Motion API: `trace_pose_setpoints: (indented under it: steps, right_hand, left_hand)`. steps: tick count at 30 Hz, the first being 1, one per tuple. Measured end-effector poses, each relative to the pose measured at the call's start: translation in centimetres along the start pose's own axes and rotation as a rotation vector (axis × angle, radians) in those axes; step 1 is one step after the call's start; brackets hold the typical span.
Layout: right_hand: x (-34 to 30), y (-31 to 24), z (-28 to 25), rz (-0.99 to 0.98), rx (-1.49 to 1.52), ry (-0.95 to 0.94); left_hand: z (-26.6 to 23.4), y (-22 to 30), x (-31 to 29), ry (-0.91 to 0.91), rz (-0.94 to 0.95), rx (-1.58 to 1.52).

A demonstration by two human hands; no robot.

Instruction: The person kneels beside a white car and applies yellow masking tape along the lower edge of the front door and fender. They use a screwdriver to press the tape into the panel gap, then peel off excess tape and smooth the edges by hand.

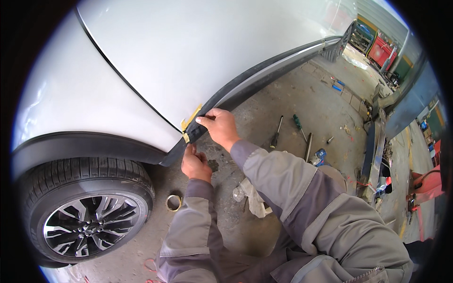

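Black trim (200, 123) runs along the bottom of a white car door (155, 56), just behind a wheel (89, 221). Yellow masking tape (192, 116) sticks across the joint between trim and door, with a short piece wrapping down over the trim's end. My right hand (221, 127) grips the trim beside the tape, thumb on its outer face and the other fingers partly hidden. Below the trim, my left hand (196, 164) is closed, its fingertips raised against the tape's lower end. A tape roll (173, 203) lies on the floor near the tyre.
On the concrete floor to the right are a screwdriver (276, 136), a green-handled tool (297, 122), a blue tool (321, 156) and a small metal piece (330, 140). A whitish cloth (256, 200) lies between my forearms. A lift post (410, 101) stands at the far right.
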State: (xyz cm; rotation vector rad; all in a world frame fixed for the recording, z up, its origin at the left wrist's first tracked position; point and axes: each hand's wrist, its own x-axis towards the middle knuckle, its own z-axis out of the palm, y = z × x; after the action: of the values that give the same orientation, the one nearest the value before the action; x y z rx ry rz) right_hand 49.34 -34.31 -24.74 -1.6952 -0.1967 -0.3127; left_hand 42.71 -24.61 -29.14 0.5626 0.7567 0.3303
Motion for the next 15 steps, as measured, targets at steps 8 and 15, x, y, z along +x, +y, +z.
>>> trace_pose_setpoints:
  steps: [8,15]
  right_hand:
    - [0.2,0.1,-0.3,-0.004,-0.008,-0.051]
    - [0.5,0.2,-0.3,0.177,0.070,-0.057]
  left_hand:
    - [-0.2,0.6,1.9,-0.160,-0.171,-0.087]
    - [0.0,0.2,2.3,-0.111,-0.225,-0.186]
